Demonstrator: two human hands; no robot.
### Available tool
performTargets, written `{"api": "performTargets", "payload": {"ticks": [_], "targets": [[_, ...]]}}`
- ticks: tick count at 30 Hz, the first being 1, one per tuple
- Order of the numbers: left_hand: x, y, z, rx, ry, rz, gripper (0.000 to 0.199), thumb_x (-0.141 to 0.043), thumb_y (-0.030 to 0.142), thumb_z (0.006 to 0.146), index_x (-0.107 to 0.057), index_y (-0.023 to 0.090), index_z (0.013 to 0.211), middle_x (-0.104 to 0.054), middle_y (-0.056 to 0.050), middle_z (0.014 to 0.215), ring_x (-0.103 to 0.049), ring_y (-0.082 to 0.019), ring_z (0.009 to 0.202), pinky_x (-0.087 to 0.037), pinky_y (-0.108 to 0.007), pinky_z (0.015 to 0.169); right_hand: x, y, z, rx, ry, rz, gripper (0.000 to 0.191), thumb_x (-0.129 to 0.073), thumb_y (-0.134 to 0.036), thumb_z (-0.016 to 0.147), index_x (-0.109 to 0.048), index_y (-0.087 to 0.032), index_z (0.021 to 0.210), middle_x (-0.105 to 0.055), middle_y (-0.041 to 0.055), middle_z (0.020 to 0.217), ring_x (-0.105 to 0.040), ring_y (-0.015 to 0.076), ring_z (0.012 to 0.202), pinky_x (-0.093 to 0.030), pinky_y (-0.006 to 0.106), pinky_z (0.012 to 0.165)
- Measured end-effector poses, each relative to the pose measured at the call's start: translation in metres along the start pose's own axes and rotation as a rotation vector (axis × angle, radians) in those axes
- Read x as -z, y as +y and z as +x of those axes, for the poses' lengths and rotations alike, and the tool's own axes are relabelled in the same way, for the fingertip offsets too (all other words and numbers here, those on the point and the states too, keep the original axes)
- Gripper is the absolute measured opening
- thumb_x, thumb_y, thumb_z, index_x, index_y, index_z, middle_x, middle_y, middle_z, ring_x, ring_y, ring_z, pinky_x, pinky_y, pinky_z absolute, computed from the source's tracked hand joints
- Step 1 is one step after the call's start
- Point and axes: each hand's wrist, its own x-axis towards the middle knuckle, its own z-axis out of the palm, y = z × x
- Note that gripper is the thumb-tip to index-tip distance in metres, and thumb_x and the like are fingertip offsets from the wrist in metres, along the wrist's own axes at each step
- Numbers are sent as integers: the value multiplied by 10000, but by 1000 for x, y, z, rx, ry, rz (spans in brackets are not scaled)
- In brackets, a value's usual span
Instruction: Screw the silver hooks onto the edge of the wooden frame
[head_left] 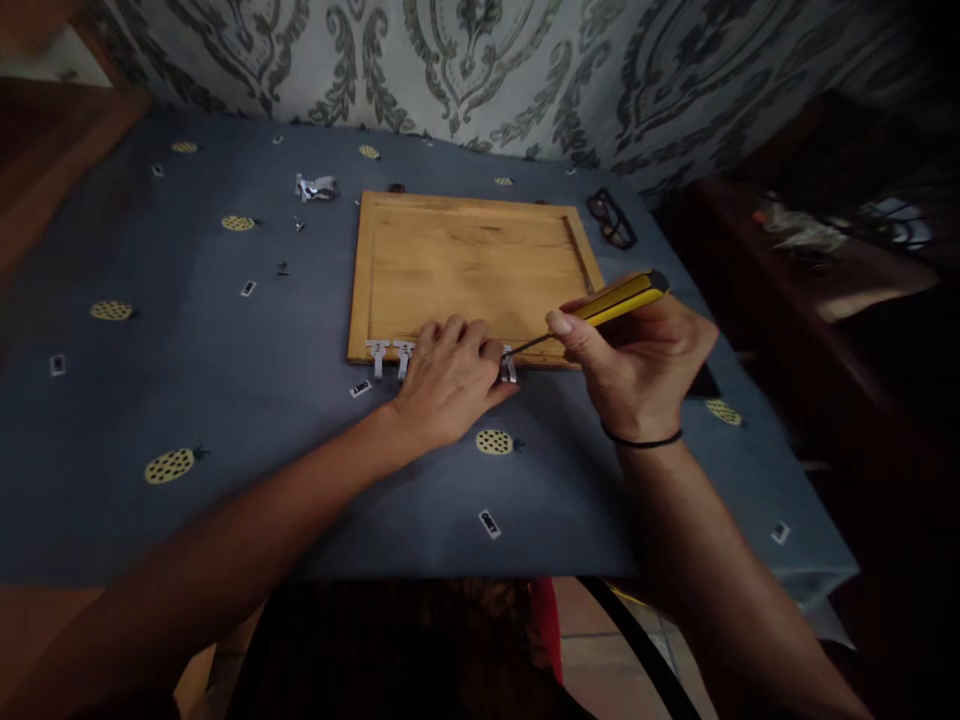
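A wooden cabinet door (pixel 465 260) with a raised frame lies flat on the table. Metal hinges (pixel 379 358) sit along its near edge; another hinge (pixel 509 368) shows at the right of my left hand. My left hand (pixel 454 385) rests over that edge, fingers bent on the wood and thumb along the front, partly covering the hinges. Closed around a yellow-and-black screwdriver (pixel 619 298), my right hand (pixel 649 360) holds it slanting, its tip at the right-hand hinge. Whether the tip sits in a screw is too small to tell.
Another metal hinge (pixel 316 187) lies at the back left, with small screws (pixel 283 268) nearer. Dark-framed glasses (pixel 611 220) lie right of the door. A patterned wall (pixel 465 70) borders the back of the blue tablecloth (pixel 247 400).
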Motion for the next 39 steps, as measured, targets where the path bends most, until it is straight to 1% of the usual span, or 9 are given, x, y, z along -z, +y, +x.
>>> {"api": "performTargets", "payload": {"ticks": [5,11,14,17,21,24,26,30,39], "targets": [[2,1,0,7,-25,-1,387,-587,462,968,-672,122,1133,-641,-137,1147,-562,-313,1135,-438,-437,937,-2,-1,0,-12,22,-1,280,-857,-495,706,-708,-258,693,-634,-15,631,-564,142,495,-473,285,447],[-1,0,0,5,-4,-6,379,-605,465,959,-670,127,1118,-640,-131,1150,-563,-312,1135,-438,-435,933,-2,-4,3,-91,-49,205,239,-854,-430,726,-702,-247,745,-652,-30,636,-590,135,459,-509,281,430],[-2,0,0,-1,7,-2,376,-611,465,955,-670,125,1103,-646,-130,1127,-564,-306,1108,-436,-424,911,-1,-6,2,-104,-80,277,203,-827,-400,765,-722,-232,813,-682,-23,689,-613,127,470,-530,283,452],[-2,0,0,-3,9,-4,380,-610,466,955,-669,120,1102,-645,-130,1124,-563,-305,1099,-433,-423,912,1,-7,1,-109,-116,319,159,-798,-371,806,-755,-259,911,-715,-19,766,-638,114,498,-542,275,493],[-1,0,0,6,1,0,388,-613,464,953,-665,115,1115,-642,-136,1134,-562,-305,1109,-438,-434,926,3,-9,1,-106,-144,371,174,-786,-386,823,-770,-281,961,-739,-13,809,-677,131,550,-576,289,534],[0,0,1,7,-20,-5,390,-604,462,959,-665,114,1124,-636,-138,1144,-559,-309,1123,-440,-441,934,3,-9,1,-88,-126,341,156,-778,-381,833,-763,-272,944,-732,-13,778,-674,138,533,-571,297,516],[0,0,1,5,-26,-6,389,-598,465,962,-666,118,1124,-635,-137,1144,-558,-310,1124,-441,-440,931,2,-9,2,-59,-79,318,123,-774,-364,839,-759,-272,918,-718,-16,746,-667,140,512,-547,291,483],[-1,0,0,3,2,-5,382,-622,464,948,-673,121,1107,-643,-132,1119,-562,-305,1100,-441,-434,915,1,-9,2,-29,12,278,95,-757,-387,855,-749,-310,909,-724,-16,768,-643,148,495,-509,302,453],[-3,0,0,0,13,-15,390,-626,460,946,-674,110,1110,-641,-136,1126,-565,-308,1110,-452,-446,928,0,-9,1,-31,-14,263,141,-739,-449,861,-717,-312,887,-711,-16,770,-653,143,515,-515,289,450]]}}
